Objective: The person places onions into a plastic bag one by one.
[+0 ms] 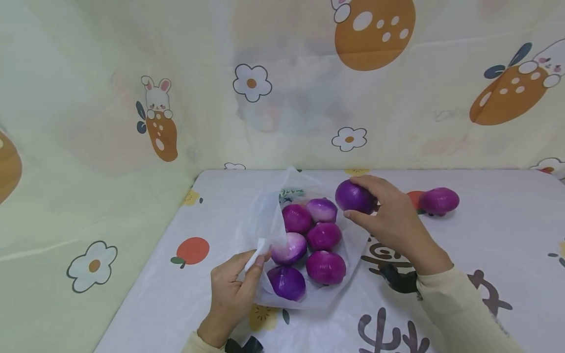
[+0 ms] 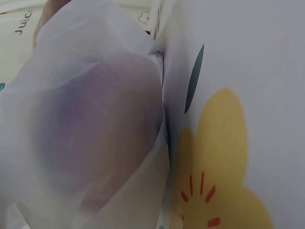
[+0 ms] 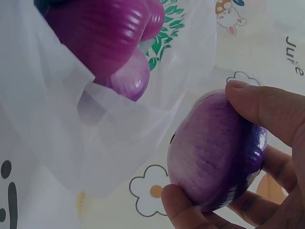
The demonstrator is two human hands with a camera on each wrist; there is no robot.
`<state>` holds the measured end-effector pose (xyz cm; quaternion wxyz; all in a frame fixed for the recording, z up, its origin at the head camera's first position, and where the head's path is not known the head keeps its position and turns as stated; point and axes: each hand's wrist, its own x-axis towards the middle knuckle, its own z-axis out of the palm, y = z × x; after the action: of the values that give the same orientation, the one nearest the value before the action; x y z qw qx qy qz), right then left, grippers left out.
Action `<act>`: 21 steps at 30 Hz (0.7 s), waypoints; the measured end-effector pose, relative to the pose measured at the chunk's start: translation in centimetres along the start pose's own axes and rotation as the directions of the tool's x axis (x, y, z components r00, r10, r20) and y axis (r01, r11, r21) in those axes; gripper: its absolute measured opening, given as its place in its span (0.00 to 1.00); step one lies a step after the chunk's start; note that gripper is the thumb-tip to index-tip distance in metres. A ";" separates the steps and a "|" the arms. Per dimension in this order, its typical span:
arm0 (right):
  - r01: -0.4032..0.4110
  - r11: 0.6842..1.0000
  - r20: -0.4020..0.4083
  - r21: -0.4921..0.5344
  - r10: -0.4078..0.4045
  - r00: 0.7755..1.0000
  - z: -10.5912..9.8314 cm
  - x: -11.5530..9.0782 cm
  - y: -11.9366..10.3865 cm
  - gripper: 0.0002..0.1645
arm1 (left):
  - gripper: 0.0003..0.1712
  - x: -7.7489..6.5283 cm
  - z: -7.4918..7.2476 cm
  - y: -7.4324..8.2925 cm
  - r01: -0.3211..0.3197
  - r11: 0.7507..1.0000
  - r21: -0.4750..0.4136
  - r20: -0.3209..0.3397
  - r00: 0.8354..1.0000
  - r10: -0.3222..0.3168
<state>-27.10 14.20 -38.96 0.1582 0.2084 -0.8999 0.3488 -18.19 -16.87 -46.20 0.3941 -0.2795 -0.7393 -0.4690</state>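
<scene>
A white translucent plastic bag (image 1: 265,215) lies open on the table with several purple onions (image 1: 325,267) inside. Its near left edge is pinched between the thumb and fingers of my left hand (image 1: 234,289). My right hand (image 1: 397,220) grips one purple onion (image 1: 353,197) above the bag's far right side, with thumb and fingers around it, as the right wrist view also shows for this onion (image 3: 214,152). Through the bag wall (image 2: 95,119) in the left wrist view, a blurred purple shape shows. Another onion (image 1: 439,201) lies on the table to the right, beyond my right hand.
A white printed cloth (image 1: 150,304) with fruit, flower and brown lettering covers the table. Behind and to the left hangs a pale curtain (image 1: 291,132) with rabbits and flowers. Dark straps (image 1: 399,279) sit at both wrists.
</scene>
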 end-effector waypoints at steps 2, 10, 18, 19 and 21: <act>0.006 1.000 0.000 0.008 -0.006 1.000 0.1 0.0 -0.2 0.40 | 0.14 0.0 0.0 0.0 -0.002 1.000 0.002 0.000 1.000 0.002; 0.022 0.999 0.031 0.041 -0.023 0.999 0.5 -0.2 -0.9 0.40 | 0.14 0.0 -0.1 0.0 0.007 1.000 0.015 0.009 1.000 -0.007; 0.058 0.997 0.040 0.043 -0.059 0.997 1.2 -0.4 -1.7 0.40 | 0.14 0.0 -0.1 -0.1 0.001 1.000 0.016 0.001 1.000 -0.001; 0.059 0.997 0.040 0.044 -0.061 0.997 1.2 -0.4 -1.8 0.40 | 0.14 0.0 -0.1 -0.1 0.004 1.000 0.016 0.000 1.000 -0.004; 0.065 0.997 0.039 0.046 -0.067 0.997 1.4 -0.6 -1.9 0.40 | 0.14 0.0 -0.1 -0.1 0.006 1.000 0.014 0.000 1.000 -0.006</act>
<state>-25.88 12.12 -39.08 0.1465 0.2486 -0.8876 0.3591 -18.24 -16.98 -46.24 0.3949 -0.2744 -0.7434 -0.4648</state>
